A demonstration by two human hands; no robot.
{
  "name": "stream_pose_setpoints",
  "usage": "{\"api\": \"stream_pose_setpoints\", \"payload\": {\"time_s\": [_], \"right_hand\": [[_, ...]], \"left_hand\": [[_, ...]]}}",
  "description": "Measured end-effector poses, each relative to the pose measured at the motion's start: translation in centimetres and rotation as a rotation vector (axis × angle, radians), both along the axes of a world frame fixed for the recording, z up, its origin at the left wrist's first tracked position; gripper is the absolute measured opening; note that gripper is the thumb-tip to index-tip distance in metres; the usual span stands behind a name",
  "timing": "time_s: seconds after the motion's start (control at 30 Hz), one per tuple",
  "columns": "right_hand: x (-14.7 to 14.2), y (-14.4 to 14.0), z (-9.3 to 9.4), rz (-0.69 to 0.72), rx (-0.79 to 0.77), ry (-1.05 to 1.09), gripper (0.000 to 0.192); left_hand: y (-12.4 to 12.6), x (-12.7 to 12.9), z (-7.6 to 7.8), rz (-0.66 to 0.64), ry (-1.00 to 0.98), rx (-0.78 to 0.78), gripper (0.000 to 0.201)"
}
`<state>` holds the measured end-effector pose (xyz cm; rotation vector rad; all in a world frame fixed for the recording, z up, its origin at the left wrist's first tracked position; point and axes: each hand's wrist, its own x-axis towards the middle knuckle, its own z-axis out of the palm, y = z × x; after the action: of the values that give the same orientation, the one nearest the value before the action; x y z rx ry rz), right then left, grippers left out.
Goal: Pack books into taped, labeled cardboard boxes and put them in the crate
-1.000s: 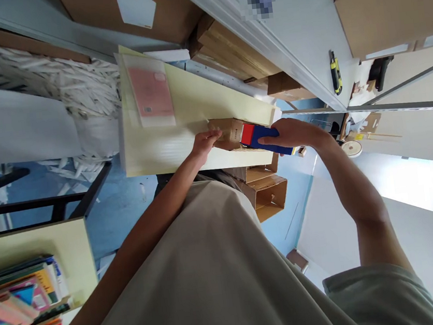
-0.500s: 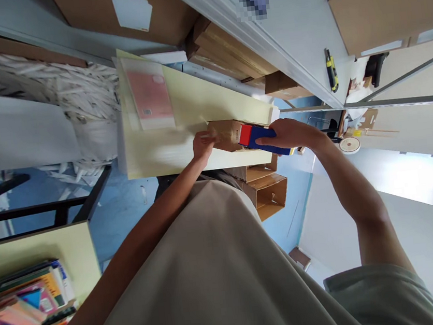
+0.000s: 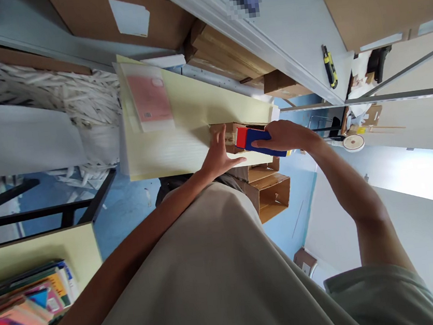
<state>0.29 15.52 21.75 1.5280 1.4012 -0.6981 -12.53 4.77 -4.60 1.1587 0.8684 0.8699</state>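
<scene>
A small brown cardboard box (image 3: 230,136) lies on the pale yellow tabletop (image 3: 190,103), near its right end. My right hand (image 3: 289,136) is closed around what looks like a tape dispenser (image 3: 263,142), blue with a red front end. Its red end rests against the box, as far as I can see. My left hand (image 3: 218,157) is at the box's left end, fingers spread and thumb stretched to the right. Those fingers partly cover the box, and whether they press on it I cannot tell. The right palm hides part of the dispenser.
A pink sheet in a clear sleeve (image 3: 150,98) lies on the table's left part. Beyond stands a grey shelf (image 3: 283,29) with a yellow and black utility knife (image 3: 330,67). Open cartons (image 3: 273,198) sit below the table edge. Books (image 3: 32,298) fill the lower left.
My left hand has opened, its fingers spreading and moving right over the box's end. The right hand and the dispenser have shifted slightly left.
</scene>
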Motion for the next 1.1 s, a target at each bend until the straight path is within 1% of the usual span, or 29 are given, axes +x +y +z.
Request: {"api": "stream_pose_setpoints", "payload": {"time_s": [0.07, 0.1, 0.17, 0.27, 0.37, 0.5, 0.6, 0.7, 0.83, 0.97, 1.1], "right_hand": [[-0.3, -0.3, 0.1, 0.003, 0.009, -0.006, 0.064], [-0.5, -0.4, 0.2, 0.008, 0.012, -0.01, 0.063], [-0.9, -0.7, 0.4, 0.019, 0.019, -0.019, 0.061], [-1.5, -1.0, 0.6, 0.055, 0.034, -0.041, 0.06], [-2.0, -1.3, 0.7, 0.103, 0.046, -0.058, 0.062], [-1.7, -1.3, 0.8, 0.136, 0.048, -0.085, 0.062], [-0.1, -0.9, 0.6, 0.131, 0.02, -0.092, 0.062], [2.3, -0.2, -0.1, 0.084, -0.042, -0.075, 0.061], [5.4, 0.5, -1.3, 0.022, -0.109, -0.039, 0.062], [8.3, 1.2, -2.6, -0.034, -0.146, 0.048, 0.069], [10.9, 1.8, -4.8, 0.008, -0.119, 0.111, 0.071]], "left_hand": [[1.0, 0.0, 0.5, -0.009, 0.07, 0.058, 0.136], [1.5, 0.0, 0.7, -0.015, 0.089, 0.088, 0.132], [2.6, 0.3, 1.0, -0.03, 0.097, 0.153, 0.117], [3.8, 1.1, 0.9, -0.066, 0.12, 0.239, 0.088], [4.1, 2.0, 0.6, -0.101, 0.21, 0.304, 0.072], [3.6, 2.6, 0.1, -0.059, 0.345, 0.331, 0.066], [3.4, 2.6, -0.3, -0.035, 0.402, 0.315, 0.051], [3.2, 2.2, -0.7, -0.024, 0.41, 0.309, 0.037], [3.0, 1.9, -1.1, -0.032, 0.396, 0.293, 0.038], [3.0, 1.8, -1.5, -0.037, 0.391, 0.3, 0.041], [3.2, 1.5, -1.6, -0.032, 0.404, 0.314, 0.045]]}}
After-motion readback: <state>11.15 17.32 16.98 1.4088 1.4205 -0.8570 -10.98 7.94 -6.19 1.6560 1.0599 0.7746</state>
